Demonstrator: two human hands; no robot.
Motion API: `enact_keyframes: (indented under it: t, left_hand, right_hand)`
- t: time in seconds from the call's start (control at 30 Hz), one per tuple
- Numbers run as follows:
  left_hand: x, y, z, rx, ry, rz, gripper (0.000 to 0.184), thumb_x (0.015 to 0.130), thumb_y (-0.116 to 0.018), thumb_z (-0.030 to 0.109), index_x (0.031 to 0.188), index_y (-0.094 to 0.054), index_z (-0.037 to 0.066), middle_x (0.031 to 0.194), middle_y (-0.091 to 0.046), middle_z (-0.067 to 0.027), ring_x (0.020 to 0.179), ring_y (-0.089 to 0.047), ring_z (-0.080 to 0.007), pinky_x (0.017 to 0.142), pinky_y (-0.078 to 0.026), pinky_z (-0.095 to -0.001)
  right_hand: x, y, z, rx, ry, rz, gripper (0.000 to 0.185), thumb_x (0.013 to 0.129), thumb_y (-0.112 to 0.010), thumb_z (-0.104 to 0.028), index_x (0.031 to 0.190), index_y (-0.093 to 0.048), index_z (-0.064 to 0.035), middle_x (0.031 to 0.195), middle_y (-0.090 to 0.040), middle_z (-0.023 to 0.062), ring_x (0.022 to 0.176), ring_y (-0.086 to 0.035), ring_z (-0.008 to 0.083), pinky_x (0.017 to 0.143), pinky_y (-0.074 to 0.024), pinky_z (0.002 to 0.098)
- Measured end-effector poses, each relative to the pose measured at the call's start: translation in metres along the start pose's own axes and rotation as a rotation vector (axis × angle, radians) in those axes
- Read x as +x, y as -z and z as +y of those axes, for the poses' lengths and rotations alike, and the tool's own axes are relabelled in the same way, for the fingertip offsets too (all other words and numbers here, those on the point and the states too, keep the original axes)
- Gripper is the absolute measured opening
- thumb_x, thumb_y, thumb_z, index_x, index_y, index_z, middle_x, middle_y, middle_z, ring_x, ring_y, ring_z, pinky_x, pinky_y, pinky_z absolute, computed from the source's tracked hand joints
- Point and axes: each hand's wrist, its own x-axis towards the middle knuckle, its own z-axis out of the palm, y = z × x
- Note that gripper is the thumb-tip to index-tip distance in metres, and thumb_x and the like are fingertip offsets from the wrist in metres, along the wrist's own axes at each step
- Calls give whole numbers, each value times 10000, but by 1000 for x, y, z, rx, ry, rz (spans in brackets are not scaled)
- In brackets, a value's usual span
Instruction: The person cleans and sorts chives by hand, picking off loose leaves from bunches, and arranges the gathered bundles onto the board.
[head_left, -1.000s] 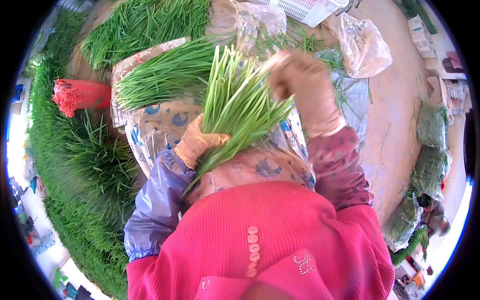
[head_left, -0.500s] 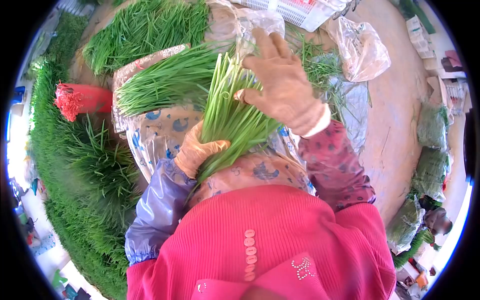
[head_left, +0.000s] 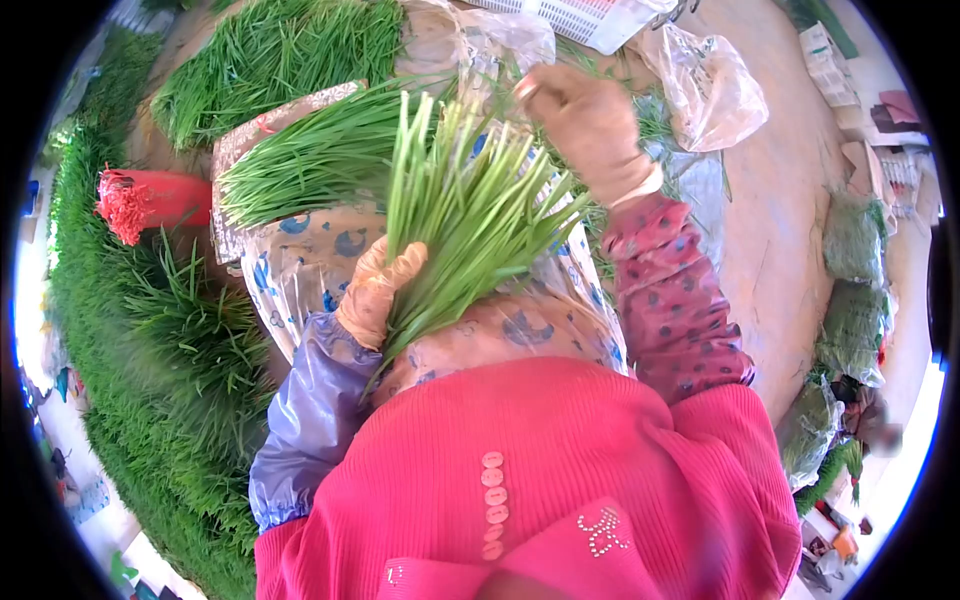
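My left hand [head_left: 378, 292], in a tan glove, is wrapped round the lower part of a bunch of garlic chives [head_left: 465, 215] above my lap. The pale cut stems point up and away, fanned out at the top. My right hand [head_left: 588, 128], also gloved, is raised just beyond the bunch on the right, apart from the stems. Its fingers are curled in, and whatever they may hold is hidden. Under the bunch lies a patterned apron [head_left: 350, 243]. More chives [head_left: 310, 160] rest on a board [head_left: 228, 165] in front of my lap.
A large heap of chives [head_left: 285, 65] lies on the floor ahead, with a long bank of greens [head_left: 170, 400] at left. A red bundle of ties [head_left: 155, 200] sits by the board. Clear plastic bags [head_left: 710, 95] and a white crate [head_left: 600, 22] stand ahead; bagged greens [head_left: 850, 325] line the right.
My right hand has moved off the stems, up and to the right, and its spread fingers have curled. The bunch in my left hand has tilted and fanned out more.
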Motion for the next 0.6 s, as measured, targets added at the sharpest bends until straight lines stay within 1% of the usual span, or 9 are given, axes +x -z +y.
enact_keyframes:
  t: [0.03,0.1,0.2,0.27,0.33,0.4,0.47,0.57,0.6]
  left_hand:
    - [0,2,-1,-6,7,-6,316,951,-605,190,1227,-580,38,1091,-654,-49,905,-630,-130,780,-533,-272]
    - [1,6,0,-26,-23,4,323,946,-615,205,1224,-585,43,1092,-655,-49,913,-634,-139,785,-534,-276]
    - [0,3,1,-62,-24,12,342,936,-632,220,1228,-585,48,1104,-654,-54,932,-639,-159,806,-537,-292]
    - [1,3,1,-57,-30,34,370,924,-648,237,1236,-580,50,1115,-652,-57,944,-641,-169,832,-538,-308]
    - [2,10,-3,-77,-33,34,376,921,-653,239,1238,-579,50,1118,-651,-57,949,-640,-169,839,-538,-312]
    - [-2,9,2,-73,-12,26,400,920,-651,258,1253,-570,51,1142,-643,-65,983,-635,-180,861,-532,-327]
    - [-5,3,6,-89,-1,36,421,923,-643,279,1266,-562,48,1155,-639,-72,997,-632,-186,870,-528,-330]
    - [-9,-2,13,-38,9,38,524,920,-628,356,1317,-518,32,1198,-623,-98,1035,-626,-213,899,-517,-344]
    - [-10,-7,14,-74,13,39,554,913,-631,372,1328,-505,27,1207,-619,-104,1040,-625,-220,903,-515,-347]
  right_hand:
    - [5,8,17,-20,62,201,191,868,-617,-203,989,-698,-80,806,-688,133,713,-660,232,678,-511,344]
    - [13,41,40,-23,-205,311,203,871,-603,-254,952,-713,-104,873,-695,140,780,-669,301,710,-522,380]
    - [5,90,80,272,-464,316,270,843,-647,-278,976,-700,-48,961,-689,183,876,-663,337,789,-519,389]
    - [-15,103,98,-605,-515,57,389,821,-683,-283,1096,-648,-10,1107,-653,214,1022,-632,358,889,-494,403]
    - [-53,101,93,-490,-451,-123,536,829,-690,-339,1258,-559,-46,1216,-618,225,1153,-588,345,965,-456,416]
    - [-90,82,89,-94,-310,-324,651,806,-705,-440,1300,-522,-56,1260,-585,231,1190,-558,354,991,-438,412]
    - [-104,62,55,102,-281,-575,604,829,-705,-421,1290,-538,-69,1271,-589,208,1215,-549,322,995,-435,389]
    - [-120,35,18,397,-225,-275,579,840,-721,-329,1277,-527,-1,1259,-596,197,1222,-545,296,1003,-420,366]
    - [-120,19,26,87,-186,-38,504,852,-720,-299,1228,-556,-5,1098,-655,148,1029,-633,226,886,-479,305]
